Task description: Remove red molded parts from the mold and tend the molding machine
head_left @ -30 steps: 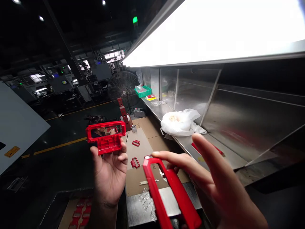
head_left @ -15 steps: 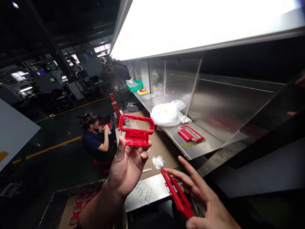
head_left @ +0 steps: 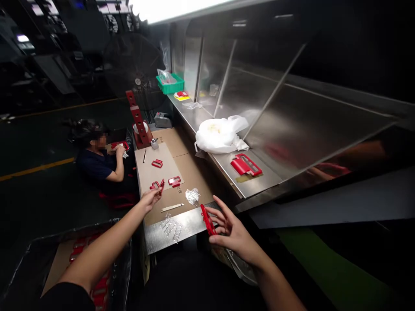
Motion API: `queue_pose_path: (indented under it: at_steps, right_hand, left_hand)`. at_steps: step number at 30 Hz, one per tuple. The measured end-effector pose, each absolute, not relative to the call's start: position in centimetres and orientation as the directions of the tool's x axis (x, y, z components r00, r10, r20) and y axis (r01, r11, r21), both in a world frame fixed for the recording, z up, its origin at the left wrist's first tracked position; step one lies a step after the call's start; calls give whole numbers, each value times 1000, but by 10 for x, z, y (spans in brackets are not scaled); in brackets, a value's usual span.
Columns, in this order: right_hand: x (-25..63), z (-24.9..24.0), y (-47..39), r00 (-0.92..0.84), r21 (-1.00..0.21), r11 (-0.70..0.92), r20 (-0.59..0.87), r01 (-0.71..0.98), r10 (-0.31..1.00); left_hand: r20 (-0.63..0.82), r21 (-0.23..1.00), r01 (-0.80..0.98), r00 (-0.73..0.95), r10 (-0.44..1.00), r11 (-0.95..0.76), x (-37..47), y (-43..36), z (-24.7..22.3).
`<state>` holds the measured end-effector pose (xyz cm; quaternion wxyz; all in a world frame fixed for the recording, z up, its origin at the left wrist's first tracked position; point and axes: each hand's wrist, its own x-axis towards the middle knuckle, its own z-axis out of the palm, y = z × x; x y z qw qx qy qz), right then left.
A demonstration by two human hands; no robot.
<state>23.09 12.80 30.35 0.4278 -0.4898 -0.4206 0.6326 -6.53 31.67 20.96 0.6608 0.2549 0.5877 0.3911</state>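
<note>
On my feed the left hand (head_left: 150, 200) has dropped since half a second ago to eight o'clock, fingers clamped on a red frame (head_left: 162, 186), while at five the right hand (head_left: 236, 235) pinches a second frame (head_left: 208, 221), the bin (head_left: 122, 248) farther out at eight holds more frames (head_left: 100, 288), and the green tray (head_left: 169, 89) at eleven a clear bag (head_left: 166, 77).

You hold 2 red frames (head_left: 208, 221): 1 in left hand (head_left: 151, 199), 1 in right hand (head_left: 234, 234). On your bench (head_left: 156, 240): 3 bench frames (head_left: 175, 184), 1 knife (head_left: 171, 208), 1 pen-like tool (head_left: 144, 156), 1 small bottle (head_left: 154, 144). On your shelf (head_left: 264, 180): 1 near frame (head_left: 240, 165), 1 white bag (head_left: 214, 136), 1 green basket (head_left: 170, 88).
</note>
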Motion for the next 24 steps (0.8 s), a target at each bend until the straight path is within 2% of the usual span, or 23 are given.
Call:
queue_pose_path:
  at_steps: [5, 10, 14, 19, 24]
  right_hand:
    - [217, 218, 179, -72, -911, -411, -411, 11, 909]
    - [197, 141, 237, 50, -854, -385, -393, 349, 918]
    - [166, 109, 306, 66, -801, -323, -337, 503, 939]
    - [113, 73, 423, 6, -724, -209, -272, 657, 962]
    - [76, 41, 500, -32, -674, -116, -203, 730, 979]
  left_hand:
    - [-415, 894, 71, -236, 879, 442, -114, 381, 136]
    - [-160, 924, 307, -233, 959, 229, -128, 454, 78]
    - [-9, 901, 422, -220, 975, 103, -134, 473, 39]
    - [133, 851, 522, -325, 936, 60, -160, 389, 17]
    - [89, 815, 557, -394, 915, 160, -180, 243, 18]
